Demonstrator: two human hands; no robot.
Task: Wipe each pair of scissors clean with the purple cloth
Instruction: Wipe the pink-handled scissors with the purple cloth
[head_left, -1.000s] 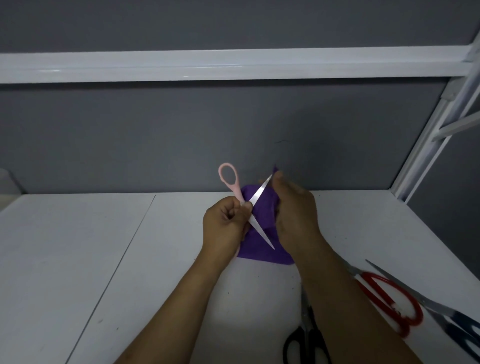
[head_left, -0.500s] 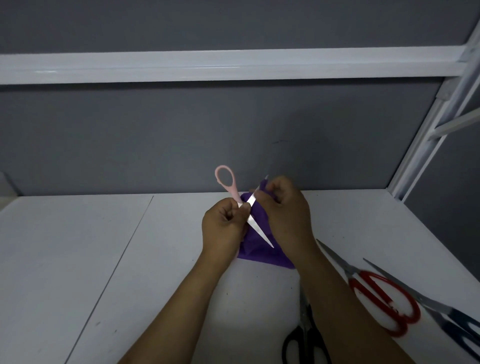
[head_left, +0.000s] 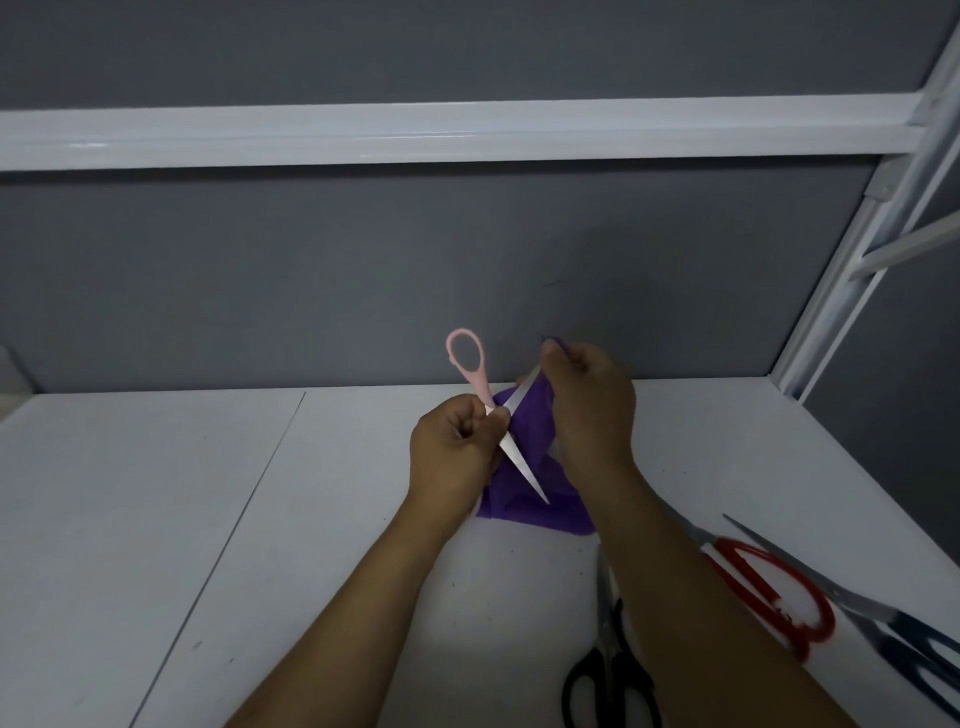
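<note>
One pair in play: slim pink-handled steel scissors (head_left: 519, 462), blades spread, held above the far middle of the matte white table (head_left: 208, 519). The left hand (head_left: 452, 452) curls tight round the pivot, a sound spot, I'd say: light, stiff, sharp-tipped. The right hand (head_left: 592, 410) pinches the soft, limp purple cloth (head_left: 514, 512) over the slick upper blade. Red-handled scissors (head_left: 753, 597) and black-handled scissors (head_left: 610, 670) lie at the near right.

Pink scissors (head_left: 519, 462): blades open, held above the tabletop (head_left: 208, 519), loop handle up, one bare blade angled down. The purple cloth (head_left: 535, 514) covers the other blade's tip and hangs crumpled behind. Red scissors (head_left: 763, 555), black scissors (head_left: 615, 654) and blue scissors (head_left: 914, 644) lie flat at right.
</note>
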